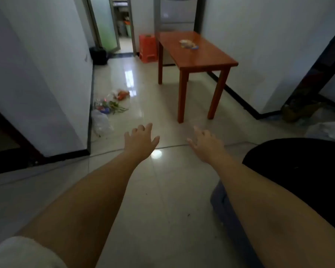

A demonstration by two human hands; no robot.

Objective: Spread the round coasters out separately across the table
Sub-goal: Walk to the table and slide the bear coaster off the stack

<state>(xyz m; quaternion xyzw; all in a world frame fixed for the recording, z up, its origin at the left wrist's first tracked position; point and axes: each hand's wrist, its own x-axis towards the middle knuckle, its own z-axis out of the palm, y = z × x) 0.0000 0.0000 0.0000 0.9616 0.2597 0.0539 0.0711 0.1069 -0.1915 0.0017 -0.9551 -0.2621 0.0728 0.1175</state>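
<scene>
Progress: not begun | coasters (189,44) seen bunched in one pile mid-table (211,60), toward its far edge | left hand (140,141) and right hand (206,145) outstretched, spread, empty, well short of table

The surface (198,55) stands ahead on the right, against the wall, with a small pile of coasters (188,44) on its far part. A stool (147,48) stands just left of it. On the floor (162,180), by the left wall, lies some litter (110,105).
</scene>
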